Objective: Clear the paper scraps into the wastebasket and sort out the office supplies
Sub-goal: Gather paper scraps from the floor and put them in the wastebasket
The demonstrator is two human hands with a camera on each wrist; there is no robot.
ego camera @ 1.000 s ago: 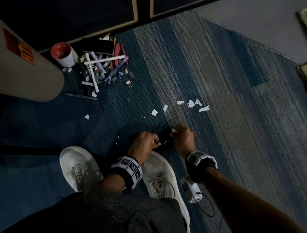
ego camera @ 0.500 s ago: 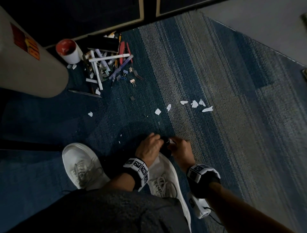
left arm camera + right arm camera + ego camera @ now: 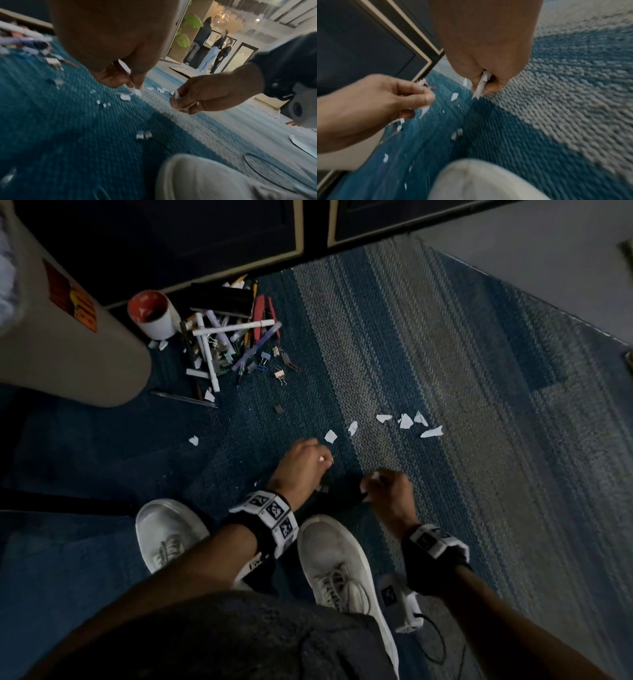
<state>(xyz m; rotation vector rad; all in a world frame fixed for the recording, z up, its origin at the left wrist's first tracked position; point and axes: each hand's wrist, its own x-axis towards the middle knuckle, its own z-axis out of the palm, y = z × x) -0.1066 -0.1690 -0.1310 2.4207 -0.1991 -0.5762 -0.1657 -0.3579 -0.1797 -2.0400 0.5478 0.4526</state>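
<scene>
Both hands hover low over the blue carpet, just past my white shoes. My left hand (image 3: 310,460) pinches small white paper scraps (image 3: 126,70) between thumb and fingers. My right hand (image 3: 383,484) grips more white scraps (image 3: 482,83) in curled fingers. Several loose scraps (image 3: 406,421) lie on the carpet ahead of the hands, with a single scrap (image 3: 193,440) off to the left. A beige wastebasket (image 3: 68,344) stands at the far left. A pile of pens, markers and binder clips (image 3: 233,344) lies beside a red-and-white cup (image 3: 152,313).
Dark cabinet doors with pale trim (image 3: 298,231) run along the top edge. My two white shoes (image 3: 335,556) stand right below the hands. Tiny paper bits (image 3: 456,133) dot the carpet near the shoe. People stand far off in a lit doorway (image 3: 205,44).
The hands were close together over a dark spot; now they have parted. The left hand has moved up and forward toward the loose scraps, the right stays near the shoe.
</scene>
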